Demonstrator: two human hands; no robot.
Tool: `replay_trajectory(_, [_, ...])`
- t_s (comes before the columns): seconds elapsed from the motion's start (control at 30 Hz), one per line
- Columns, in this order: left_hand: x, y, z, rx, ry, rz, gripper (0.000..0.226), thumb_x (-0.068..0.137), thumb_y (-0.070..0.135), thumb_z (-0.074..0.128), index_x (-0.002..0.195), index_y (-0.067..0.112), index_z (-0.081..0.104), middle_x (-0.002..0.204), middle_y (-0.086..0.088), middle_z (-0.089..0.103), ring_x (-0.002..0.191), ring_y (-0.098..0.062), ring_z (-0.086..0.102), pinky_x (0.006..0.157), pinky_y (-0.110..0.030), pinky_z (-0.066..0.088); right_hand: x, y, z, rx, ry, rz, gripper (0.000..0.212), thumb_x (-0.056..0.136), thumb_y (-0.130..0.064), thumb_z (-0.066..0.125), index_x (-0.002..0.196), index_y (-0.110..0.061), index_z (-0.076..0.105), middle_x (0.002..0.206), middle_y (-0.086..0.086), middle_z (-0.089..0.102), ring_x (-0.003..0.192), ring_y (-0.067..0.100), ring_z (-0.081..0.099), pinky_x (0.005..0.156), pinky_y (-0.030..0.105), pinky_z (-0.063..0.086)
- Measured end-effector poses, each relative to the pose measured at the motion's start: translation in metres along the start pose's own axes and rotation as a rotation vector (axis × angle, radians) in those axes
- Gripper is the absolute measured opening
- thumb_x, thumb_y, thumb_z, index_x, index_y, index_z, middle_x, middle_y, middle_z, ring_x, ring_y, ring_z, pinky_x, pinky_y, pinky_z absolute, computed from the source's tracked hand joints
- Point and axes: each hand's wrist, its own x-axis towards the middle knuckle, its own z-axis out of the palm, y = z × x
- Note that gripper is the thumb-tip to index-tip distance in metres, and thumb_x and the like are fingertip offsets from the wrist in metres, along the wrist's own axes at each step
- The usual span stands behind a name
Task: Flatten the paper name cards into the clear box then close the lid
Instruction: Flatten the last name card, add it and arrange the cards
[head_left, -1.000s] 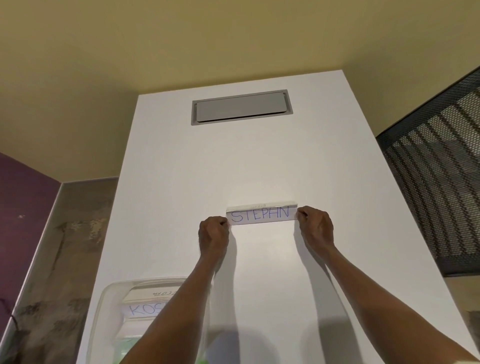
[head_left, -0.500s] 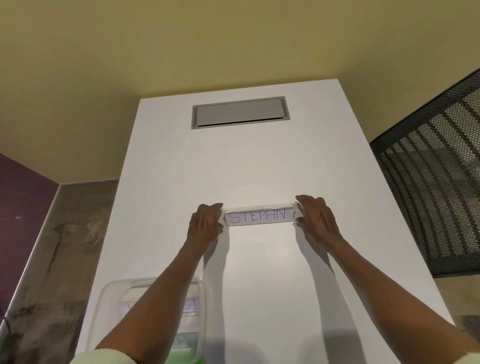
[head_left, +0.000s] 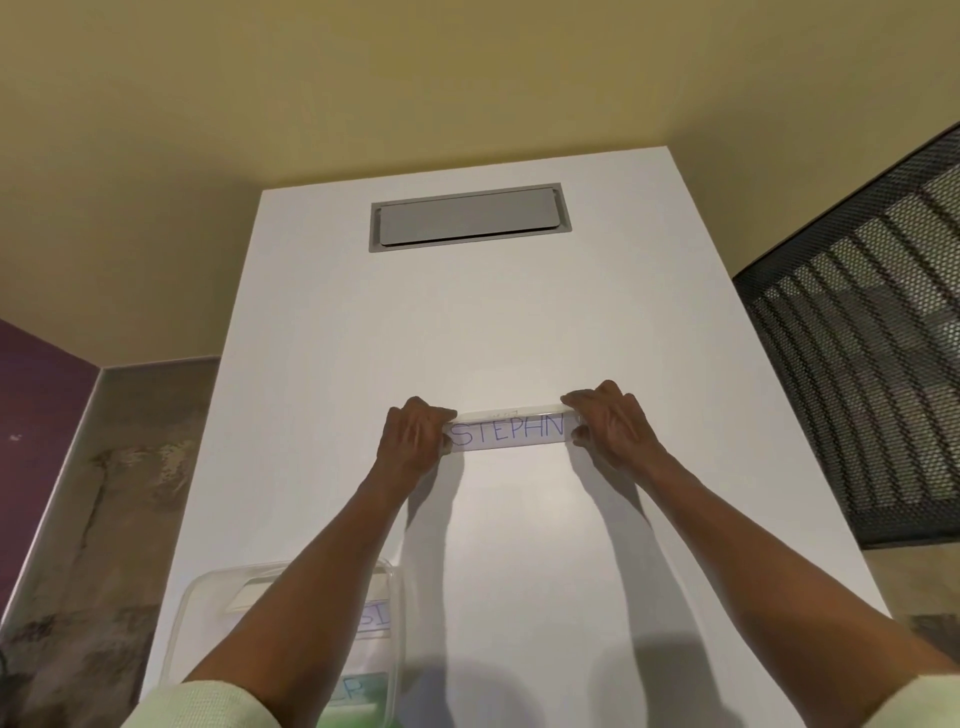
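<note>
A folded white paper name card (head_left: 511, 429) with "STEPHN" in blue ink stands in the middle of the white table (head_left: 498, 322). My left hand (head_left: 413, 435) grips its left end and my right hand (head_left: 608, 422) grips its right end, fingers over the top fold. At the near left stands the clear box (head_left: 395, 613), open, with other name cards inside; my left forearm hides much of it. No lid can be made out.
A grey recessed cable flap (head_left: 470, 217) sits in the far part of the table. A black mesh chair back (head_left: 862, 374) stands off the right edge. Concrete floor (head_left: 109, 509) and a purple wall lie to the left.
Both hands went from fists at the card's ends to fingers reaching over its top fold. The view tilted down, showing more of the clear box.
</note>
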Motion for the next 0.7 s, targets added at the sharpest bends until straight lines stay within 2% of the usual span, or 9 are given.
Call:
replay_trajectory(0.1, [-0.001,-0.006,0.007,0.038,0.157,0.227,0.025,0.068,0.015,0.055,0.091,0.022,0.051,0.064,-0.001,0.063,0.059,-0.024,0.061,0.047,-0.032,0.046,0.001,0.005,0.009,0.004,0.004,-0.022,0.049,0.074,-0.009,0.069,0.121,-0.01,0.058,0.113,-0.001,0.064,0.095,0.023,0.046,0.067,0.033,0.031])
replay_trajectory(0.17, [-0.005,-0.009,0.011,0.012,0.18,0.247,0.018,0.071,0.018,0.047,0.088,0.02,0.051,0.059,-0.003,0.061,0.057,-0.025,0.061,0.046,-0.034,0.046,0.004,0.005,0.01,0.027,0.006,-0.016,0.042,0.076,-0.011,0.064,0.118,-0.009,0.059,0.111,0.0,0.065,0.095,0.024,0.047,0.066,0.034,0.032])
replay_trajectory(0.23, [-0.005,-0.009,0.012,-0.009,0.17,0.204,0.017,0.071,0.016,0.045,0.08,0.014,0.059,0.056,-0.004,0.06,0.056,-0.026,0.06,0.046,-0.035,0.045,0.005,0.005,0.013,0.034,0.032,-0.033,0.038,0.077,-0.01,0.06,0.116,-0.01,0.06,0.109,0.0,0.066,0.094,0.025,0.048,0.066,0.034,0.031])
replay_trajectory(0.37, [-0.002,-0.008,0.014,0.078,0.123,0.159,0.016,0.061,0.006,0.058,0.072,0.012,0.068,0.053,-0.002,0.059,0.055,-0.026,0.058,0.045,-0.035,0.045,0.008,0.005,0.017,-0.001,0.046,-0.045,0.034,0.073,-0.004,0.065,0.106,-0.01,0.06,0.094,0.0,0.066,0.082,0.029,0.052,0.062,0.031,0.024])
replay_trajectory(0.43, [-0.001,-0.008,0.012,0.1,0.097,0.15,0.017,0.062,0.005,0.057,0.071,0.013,0.068,0.051,0.0,0.057,0.055,-0.025,0.056,0.045,-0.034,0.045,0.01,0.006,0.018,-0.02,0.035,-0.027,0.031,0.071,-0.003,0.065,0.101,-0.008,0.063,0.084,0.001,0.063,0.076,0.031,0.053,0.06,0.03,0.024])
replay_trajectory(0.57, [0.0,-0.005,0.008,0.151,0.046,0.161,0.017,0.064,0.004,0.054,0.061,0.02,0.055,0.049,0.009,0.036,0.051,-0.023,0.048,0.045,-0.027,0.033,0.011,0.008,0.019,-0.004,0.089,-0.065,0.032,0.071,-0.004,0.061,0.101,-0.011,0.057,0.074,0.004,0.058,0.072,0.03,0.052,0.058,0.03,0.028])
replay_trajectory(0.7, [0.004,-0.007,0.012,0.178,-0.002,0.101,0.02,0.063,0.004,0.049,0.064,0.019,0.062,0.048,0.004,0.055,0.055,-0.023,0.051,0.049,-0.03,0.031,0.016,0.001,0.009,-0.033,0.03,-0.019,0.024,0.066,-0.005,0.057,0.088,-0.014,0.063,0.063,0.004,0.056,0.068,0.03,0.053,0.056,0.029,0.028])
